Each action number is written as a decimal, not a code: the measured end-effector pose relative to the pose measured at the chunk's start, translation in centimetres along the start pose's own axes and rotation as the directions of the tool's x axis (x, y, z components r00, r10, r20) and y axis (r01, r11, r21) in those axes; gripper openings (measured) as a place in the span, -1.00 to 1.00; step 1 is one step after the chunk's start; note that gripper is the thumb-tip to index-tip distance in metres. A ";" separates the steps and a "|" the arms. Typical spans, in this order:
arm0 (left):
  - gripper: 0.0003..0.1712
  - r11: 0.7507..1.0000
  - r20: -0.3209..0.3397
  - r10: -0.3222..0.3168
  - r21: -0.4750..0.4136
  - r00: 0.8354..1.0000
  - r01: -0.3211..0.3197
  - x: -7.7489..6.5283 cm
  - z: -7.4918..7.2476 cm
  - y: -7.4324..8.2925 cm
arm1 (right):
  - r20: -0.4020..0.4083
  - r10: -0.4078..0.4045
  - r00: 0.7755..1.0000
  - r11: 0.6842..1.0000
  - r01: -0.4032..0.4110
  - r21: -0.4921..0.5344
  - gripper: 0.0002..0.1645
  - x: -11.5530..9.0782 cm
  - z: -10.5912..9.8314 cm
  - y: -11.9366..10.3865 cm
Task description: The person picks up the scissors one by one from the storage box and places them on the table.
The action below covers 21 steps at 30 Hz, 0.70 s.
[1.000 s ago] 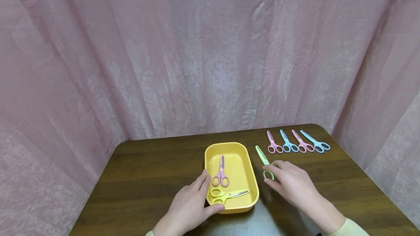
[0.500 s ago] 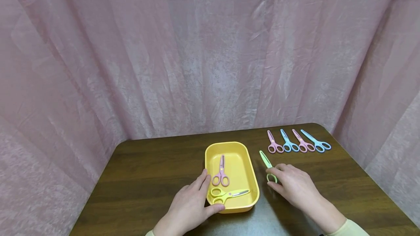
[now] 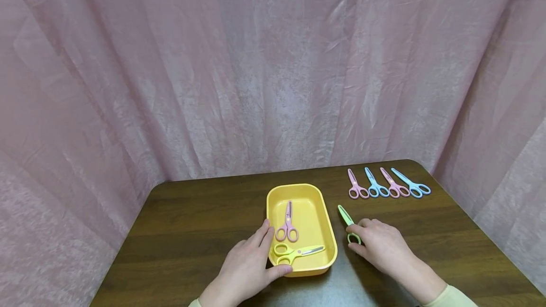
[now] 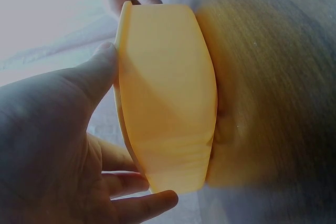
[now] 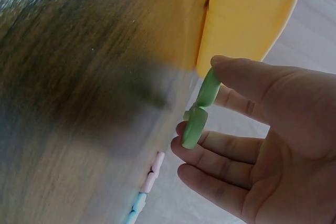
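Note:
A yellow plastic tray stands in front of me in the head view. Inside it lie pink-handled scissors and yellow scissors. My left hand rests against the tray's near left corner, thumb at the near rim and fairly straight fingers along the left side. To the right of the tray, my right hand pinches green scissors by the handle loops, between thumb and fingers. Their green blade end points away from me, and part of the handle is hidden by the fingers.
At the back right of the dark wooden table lie two pink scissors and two blue scissors side by side. A pink curtain hangs behind the table and along its sides.
My right hand has drawn the green scissors slightly toward me and to the right, along the tray's right side. The left hand and the tray have stayed put.

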<state>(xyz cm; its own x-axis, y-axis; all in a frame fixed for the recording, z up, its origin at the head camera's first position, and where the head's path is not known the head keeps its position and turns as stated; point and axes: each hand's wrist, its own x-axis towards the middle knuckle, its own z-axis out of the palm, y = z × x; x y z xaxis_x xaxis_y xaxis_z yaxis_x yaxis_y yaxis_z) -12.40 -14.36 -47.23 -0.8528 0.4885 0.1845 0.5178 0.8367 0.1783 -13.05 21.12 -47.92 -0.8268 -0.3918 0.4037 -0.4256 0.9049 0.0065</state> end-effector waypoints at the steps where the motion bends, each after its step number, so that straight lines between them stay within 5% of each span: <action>1: 0.19 1.000 0.001 0.000 0.000 1.000 0.000 0.0 0.0 0.0 | 0.005 -0.001 1.000 1.000 0.001 0.001 -0.63 0.0 0.0 0.0; 21: 0.17 1.000 -0.001 0.002 0.001 1.000 -0.002 0.0 -0.1 0.0 | 0.081 -0.019 0.997 1.000 0.020 -0.002 -0.64 -0.1 0.5 -0.1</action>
<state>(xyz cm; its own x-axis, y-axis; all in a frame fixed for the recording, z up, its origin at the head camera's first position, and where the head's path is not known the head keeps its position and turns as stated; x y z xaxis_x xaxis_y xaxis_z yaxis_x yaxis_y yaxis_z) -12.42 -14.38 -47.17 -0.8515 0.4904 0.1855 0.5199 0.8357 0.1771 -13.09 21.03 -48.45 -0.8454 -0.4215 0.3281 -0.4411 0.8973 0.0163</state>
